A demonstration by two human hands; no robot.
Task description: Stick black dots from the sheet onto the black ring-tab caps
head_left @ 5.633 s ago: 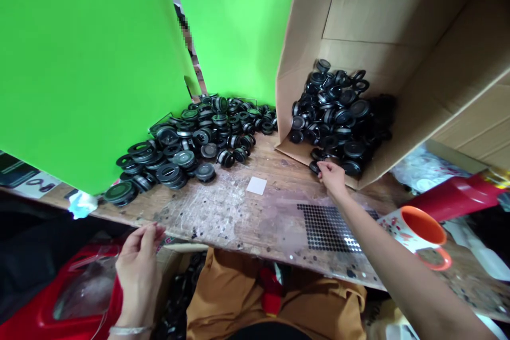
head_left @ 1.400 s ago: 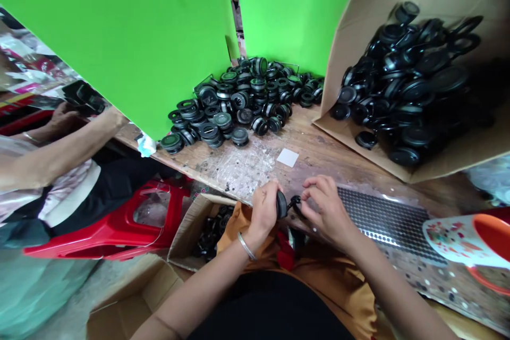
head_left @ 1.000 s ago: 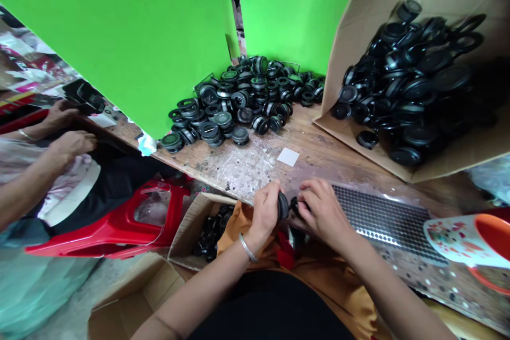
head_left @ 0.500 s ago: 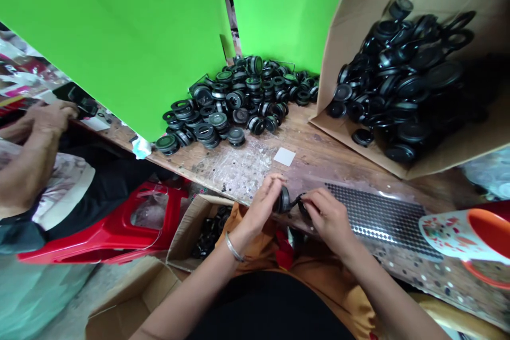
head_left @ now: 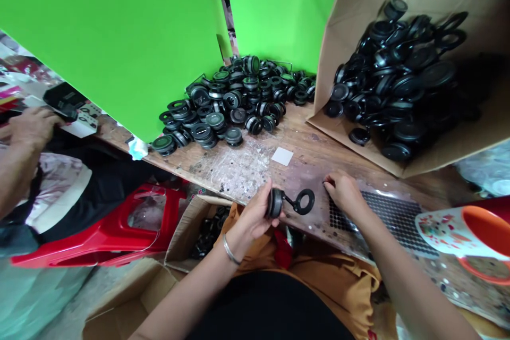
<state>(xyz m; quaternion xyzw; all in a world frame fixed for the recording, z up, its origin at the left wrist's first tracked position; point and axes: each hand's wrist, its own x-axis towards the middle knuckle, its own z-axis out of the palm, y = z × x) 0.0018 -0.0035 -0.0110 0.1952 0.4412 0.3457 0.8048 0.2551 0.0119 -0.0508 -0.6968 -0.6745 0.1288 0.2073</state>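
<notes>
My left hand [head_left: 255,215] grips a round black plastic cap [head_left: 275,203] at the near edge of the wooden table [head_left: 303,156]. A black ring [head_left: 305,201] hangs off the cap on a short strap, out to the right. My right hand [head_left: 343,191] rests with bent fingers on the left end of a sheet of small black dots [head_left: 382,218]; I cannot see whether the fingertips hold a dot. A heap of finished black caps [head_left: 227,106] lies further back on the table. A tipped cardboard box [head_left: 402,58] at the right holds many more black caps.
Green screens [head_left: 119,26] stand behind the heap. A white square of paper [head_left: 282,156] lies mid-table. An orange-lined mug [head_left: 462,236] lies at the right. Under the table edge are a red stool [head_left: 107,228] and a cardboard box of black parts [head_left: 199,231]. Another person's hand [head_left: 30,127] works at the left.
My right hand has let go of the ring and moved right onto the dot sheet. The ring now hangs free beside the cap in my left hand.
</notes>
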